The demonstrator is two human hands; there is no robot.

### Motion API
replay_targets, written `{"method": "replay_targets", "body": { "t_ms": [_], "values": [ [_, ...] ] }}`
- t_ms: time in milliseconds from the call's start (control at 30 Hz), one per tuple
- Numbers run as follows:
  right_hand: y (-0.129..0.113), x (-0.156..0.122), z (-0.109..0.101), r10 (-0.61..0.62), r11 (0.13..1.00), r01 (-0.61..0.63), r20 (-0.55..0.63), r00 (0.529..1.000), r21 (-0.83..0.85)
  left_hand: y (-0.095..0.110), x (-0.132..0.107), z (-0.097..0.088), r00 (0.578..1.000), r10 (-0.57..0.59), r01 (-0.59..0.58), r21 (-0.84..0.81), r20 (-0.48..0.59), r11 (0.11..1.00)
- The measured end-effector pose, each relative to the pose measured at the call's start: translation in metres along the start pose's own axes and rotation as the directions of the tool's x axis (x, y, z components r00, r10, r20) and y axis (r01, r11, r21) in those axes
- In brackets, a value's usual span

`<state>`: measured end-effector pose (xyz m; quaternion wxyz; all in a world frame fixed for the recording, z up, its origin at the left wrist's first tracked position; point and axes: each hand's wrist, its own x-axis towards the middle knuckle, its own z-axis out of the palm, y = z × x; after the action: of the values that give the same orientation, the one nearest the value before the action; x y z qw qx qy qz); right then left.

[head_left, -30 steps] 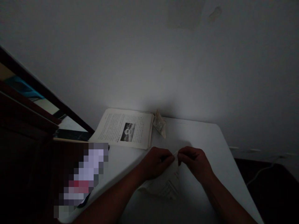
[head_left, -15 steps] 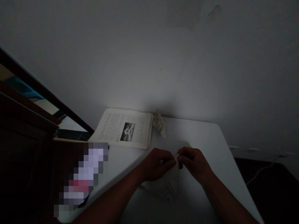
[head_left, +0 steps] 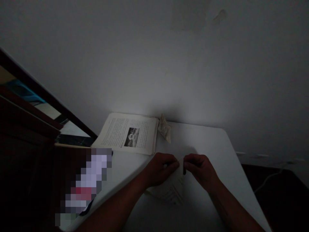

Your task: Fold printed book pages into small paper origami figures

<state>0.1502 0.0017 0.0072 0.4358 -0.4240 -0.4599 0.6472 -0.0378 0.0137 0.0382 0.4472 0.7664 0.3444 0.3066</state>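
Between my hands is a folded sheet of printed paper [head_left: 172, 191], its pointed tip upward and its lower part dim in shadow over the table. My left hand [head_left: 163, 169] pinches the left side of the paper near the tip, fingers closed. On the other side, my right hand [head_left: 199, 169] pinches the right edge at the same height, thumb against the fingers. Beyond my hands, a small folded paper piece [head_left: 165, 129] with printed text stands by the stack of printed pages [head_left: 116, 132], which shows a black-and-white picture.
The white table [head_left: 205, 138] has rounded corners and meets a grey wall [head_left: 145, 64] at the back. A blurred-out phone-like object [head_left: 90, 180] lies at the table's left edge. Dark wooden furniture [head_left: 26, 129] stands left. A pale cable [head_left: 270, 175] runs at right.
My fingers have drawn slightly apart at the tip of the folded paper, so more of the tip shows between them. The stack and the small folded piece have stayed put.
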Motion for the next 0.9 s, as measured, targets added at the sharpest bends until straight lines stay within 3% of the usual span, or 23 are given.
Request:
{"method": "replay_targets", "body": {
  "t_ms": [333,900],
  "values": [
    [-0.009,-0.004,0.009,0.009,0.994,-0.022,-0.117,0.993,-0.107,-0.003,0.0,0.001,1.0,-0.006,0.006,0.04,0.008,0.999],
    [-0.008,-0.004,0.011,0.017,0.988,-0.031,-0.092,0.996,-0.148,-0.003,0.001,0.002,0.996,-0.064,0.064,0.005,-0.067,0.998]
  ]
}}
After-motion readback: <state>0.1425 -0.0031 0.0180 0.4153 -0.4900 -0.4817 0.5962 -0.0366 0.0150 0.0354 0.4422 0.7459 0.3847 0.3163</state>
